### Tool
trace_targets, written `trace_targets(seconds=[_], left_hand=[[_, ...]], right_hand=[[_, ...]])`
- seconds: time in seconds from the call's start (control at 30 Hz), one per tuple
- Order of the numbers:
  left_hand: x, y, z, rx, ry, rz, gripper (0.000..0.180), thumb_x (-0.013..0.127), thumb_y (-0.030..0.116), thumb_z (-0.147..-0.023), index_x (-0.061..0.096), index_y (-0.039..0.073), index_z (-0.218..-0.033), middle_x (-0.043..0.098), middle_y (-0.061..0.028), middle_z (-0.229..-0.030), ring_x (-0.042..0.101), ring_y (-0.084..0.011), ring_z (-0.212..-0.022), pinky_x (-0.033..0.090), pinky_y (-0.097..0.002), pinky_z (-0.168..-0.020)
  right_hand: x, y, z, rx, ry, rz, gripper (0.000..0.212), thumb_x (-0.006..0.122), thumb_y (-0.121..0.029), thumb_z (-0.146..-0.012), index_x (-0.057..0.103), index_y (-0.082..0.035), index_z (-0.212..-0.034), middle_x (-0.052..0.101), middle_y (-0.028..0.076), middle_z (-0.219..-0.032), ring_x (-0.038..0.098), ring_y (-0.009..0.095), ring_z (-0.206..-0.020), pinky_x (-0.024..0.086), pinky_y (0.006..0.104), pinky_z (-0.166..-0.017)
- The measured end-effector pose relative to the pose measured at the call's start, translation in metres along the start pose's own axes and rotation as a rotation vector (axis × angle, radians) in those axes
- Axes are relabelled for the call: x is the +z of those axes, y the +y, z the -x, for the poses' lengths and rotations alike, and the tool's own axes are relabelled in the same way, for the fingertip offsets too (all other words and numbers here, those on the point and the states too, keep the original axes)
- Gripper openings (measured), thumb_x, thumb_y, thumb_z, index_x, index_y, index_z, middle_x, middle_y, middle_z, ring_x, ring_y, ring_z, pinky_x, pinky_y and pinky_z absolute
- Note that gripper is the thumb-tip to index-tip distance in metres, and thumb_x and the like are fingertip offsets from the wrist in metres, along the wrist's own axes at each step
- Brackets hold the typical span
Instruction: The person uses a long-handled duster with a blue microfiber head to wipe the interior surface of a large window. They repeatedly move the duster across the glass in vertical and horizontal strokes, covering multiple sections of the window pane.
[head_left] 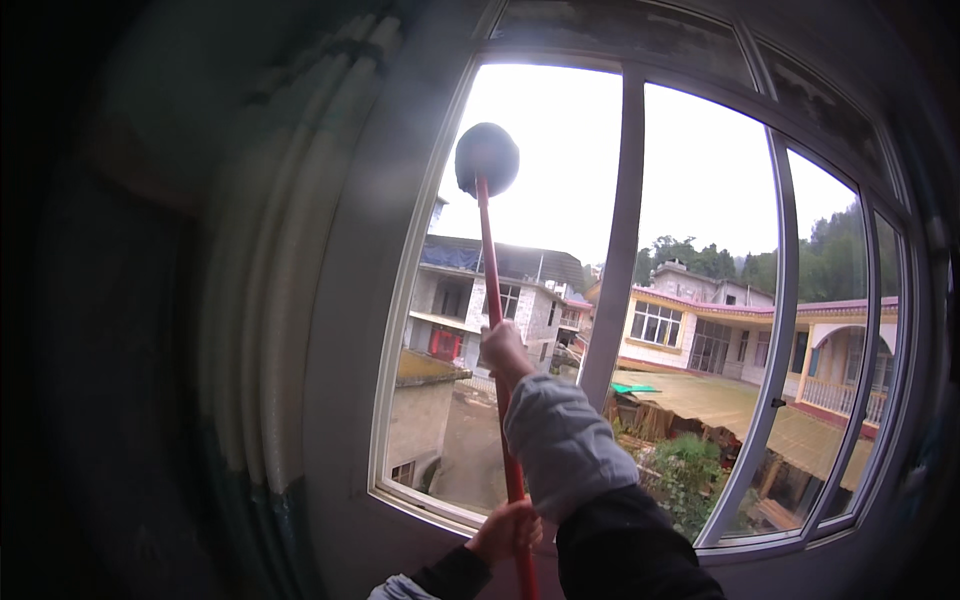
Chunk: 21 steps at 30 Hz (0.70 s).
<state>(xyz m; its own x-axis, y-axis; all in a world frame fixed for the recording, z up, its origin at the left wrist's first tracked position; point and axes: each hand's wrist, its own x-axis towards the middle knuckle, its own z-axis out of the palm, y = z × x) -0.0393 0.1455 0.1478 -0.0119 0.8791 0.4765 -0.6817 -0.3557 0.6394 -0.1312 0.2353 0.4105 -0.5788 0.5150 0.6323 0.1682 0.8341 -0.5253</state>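
Both my hands grip a long red pole with a dark round head [492, 262]. My right hand [507, 350] is wrapped round the shaft about halfway up, its arm stretched out in a grey and black sleeve. Lower down, near the sill, my left hand [507, 530] is closed round the same shaft. The dark head [487, 160] is raised in front of the upper left window pane [560, 130]; whether it touches the glass I cannot tell. The pole's lower end runs out of the picture.
A pale window frame [628, 200] splits the window into several panes, with a small latch [778, 403] on the right. Gathered curtains [270, 330] hang at the left. Outside stand houses [690, 325], a brownish sheet roof [735, 400], green plants [685, 475] and trees.
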Motion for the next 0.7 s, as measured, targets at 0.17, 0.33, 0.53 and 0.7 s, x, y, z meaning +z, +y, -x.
trace_targets(seconds=[0.17, 0.33, 0.53, 0.7], left_hand=[[0.004, -0.032, 0.028, -0.036, 0.117, 0.035, 0.019, 0.056, 0.022, -0.093, 0.052, 0.009, -0.080, 0.041, 0.0012, -0.052, 0.043, -0.0125, -0.041, 0.040, -0.0284, -0.044], [0.016, -0.019, 0.026, -0.016, 0.159, -0.108, 0.020, 0.057, 0.024, -0.094, 0.053, 0.009, -0.081, 0.041, 0.0018, -0.052, 0.043, -0.0124, -0.040, 0.041, -0.0280, -0.044], [0.011, 0.027, -0.004, -0.121, -0.131, 0.057, 0.025, 0.052, 0.028, -0.096, 0.054, 0.009, -0.080, 0.036, 0.0024, -0.050, 0.037, -0.0124, -0.039, 0.033, -0.0266, -0.041], [0.011, 0.076, -0.027, -0.135, -0.270, -0.028, 0.017, 0.045, 0.026, -0.099, 0.052, 0.012, -0.091, 0.050, 0.0003, -0.066, 0.043, -0.0123, -0.048, 0.035, -0.0269, -0.047]], right_hand=[[0.020, 0.034, 0.035, 0.081, -0.072, -0.303, 0.046, 0.058, -0.034, -0.093, 0.053, 0.011, -0.097, 0.059, 0.016, -0.068, 0.062, 0.024, -0.047, 0.050, 0.0362, -0.033], [-0.010, 0.023, 0.036, 0.047, -0.191, -0.551, 0.028, 0.061, -0.025, -0.093, 0.053, 0.000, -0.100, 0.057, 0.009, -0.069, 0.058, 0.017, -0.050, 0.052, 0.0324, -0.040], [-0.046, 0.005, 0.038, -0.023, -0.320, -0.958, 0.026, 0.062, -0.026, -0.092, 0.053, -0.007, -0.105, 0.055, 0.003, -0.066, 0.057, 0.013, -0.051, 0.050, 0.0289, -0.046], [-0.051, -0.017, 0.033, -0.034, -0.353, -0.946, 0.023, 0.058, -0.030, -0.094, 0.051, -0.008, -0.096, 0.051, 0.001, -0.062, 0.050, 0.012, -0.045, 0.043, 0.0286, -0.038]])
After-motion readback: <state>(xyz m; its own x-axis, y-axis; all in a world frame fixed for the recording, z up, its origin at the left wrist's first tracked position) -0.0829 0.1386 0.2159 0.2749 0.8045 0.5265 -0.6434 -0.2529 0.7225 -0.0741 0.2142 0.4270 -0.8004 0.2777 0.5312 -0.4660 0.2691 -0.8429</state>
